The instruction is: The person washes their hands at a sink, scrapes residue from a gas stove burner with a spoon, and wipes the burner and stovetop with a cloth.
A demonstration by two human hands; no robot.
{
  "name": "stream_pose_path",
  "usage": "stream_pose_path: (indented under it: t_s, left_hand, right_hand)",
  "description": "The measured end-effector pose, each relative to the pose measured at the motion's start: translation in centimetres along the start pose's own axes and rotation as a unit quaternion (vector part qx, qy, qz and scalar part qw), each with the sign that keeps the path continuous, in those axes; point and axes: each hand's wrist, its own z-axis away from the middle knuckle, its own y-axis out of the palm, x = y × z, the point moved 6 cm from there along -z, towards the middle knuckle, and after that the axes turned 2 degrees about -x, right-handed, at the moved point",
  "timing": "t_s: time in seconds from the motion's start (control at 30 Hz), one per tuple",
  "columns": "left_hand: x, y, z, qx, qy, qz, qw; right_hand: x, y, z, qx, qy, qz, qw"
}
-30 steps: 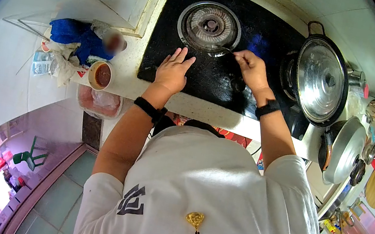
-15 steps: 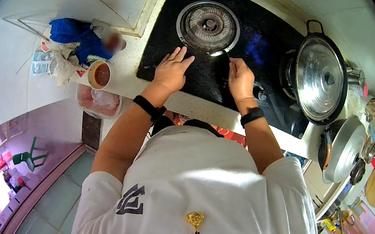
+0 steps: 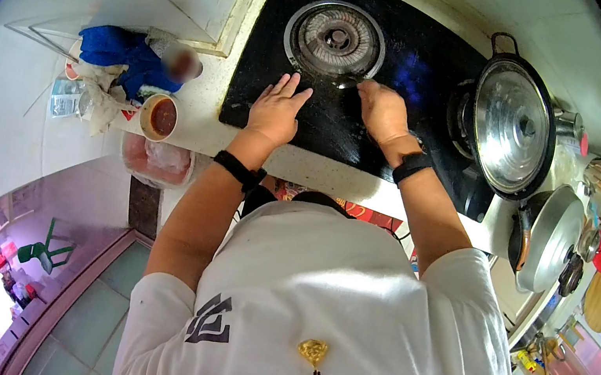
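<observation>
My left hand [image 3: 276,113] rests flat on the black glass cooktop [image 3: 260,46], fingers spread, just below the left burner [image 3: 336,39]. Bent fingers close my right hand [image 3: 384,114] round a small thin tool [image 3: 347,82] with a shiny metal end; its exact kind is unclear. That end lies against the glass at the burner ring's lower right edge. Most of the grip is hidden by the fingers.
A black wok with a metal lid [image 3: 513,128] covers the right burner. Beyond it stands a silver pan [image 3: 553,238]. At left are a cup of red-brown sauce [image 3: 161,119], a blue cloth [image 3: 112,51] and a plastic container [image 3: 153,163] at the counter edge.
My right hand has shifted up and left toward the burner, turning at the wrist. The tool's metal end has tilted and looks less bright. My left hand stays put.
</observation>
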Motion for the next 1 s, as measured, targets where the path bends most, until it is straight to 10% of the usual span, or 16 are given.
stream_pose_path:
  t_s: [1.0]
  left_hand:
    - [0.4, -0.1, 1.7, -0.058, 0.032, 0.071, 0.995]
  right_hand:
    - [7.4, 5.0, -7.9, 0.009, -0.094, -0.040, 0.995]
